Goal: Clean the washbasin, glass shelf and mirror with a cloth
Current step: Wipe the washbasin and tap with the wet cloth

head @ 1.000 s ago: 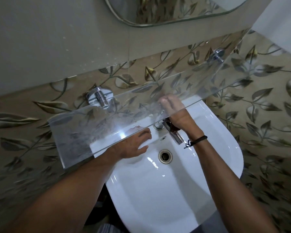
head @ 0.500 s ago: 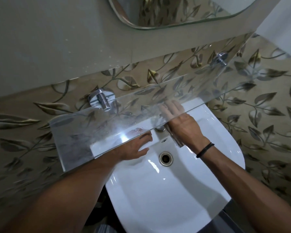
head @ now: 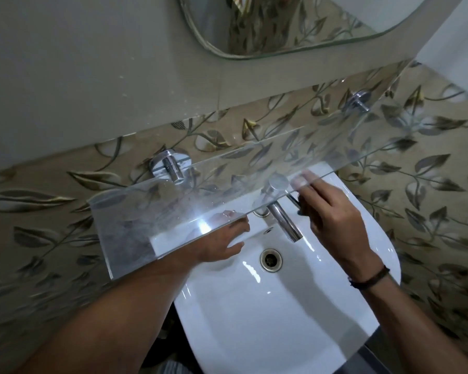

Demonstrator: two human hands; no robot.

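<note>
Leftmost, leaf-patterned wall tiles (head: 38, 201), then glass shelf (head: 135, 238) mounted over the basin on a chrome bracket (head: 170, 166); smeared and dusty at its left end, with a bright glare spot near the front edge. Just right of that, left hand (head: 222, 244) laid flat on the back ledge of the white washbasin (head: 254, 319), fingers straight and relaxed, fingertips seen through the glass. At centre, drain (head: 270, 259) in the bowl and chrome tap (head: 281, 211) rising behind it, top beneath the shelf. Right of the tap, right hand (head: 333, 214) reaching under the shelf edge, fingertips blurred behind the glass, a thin dark part beside the thumb; gripping or not, impossible to tell. Dark wristband (head: 370, 278) on that wrist. Above, mirror (head: 308, 22) on the plain wall, and second bracket (head: 358, 99) at the shelf's far right.
</note>
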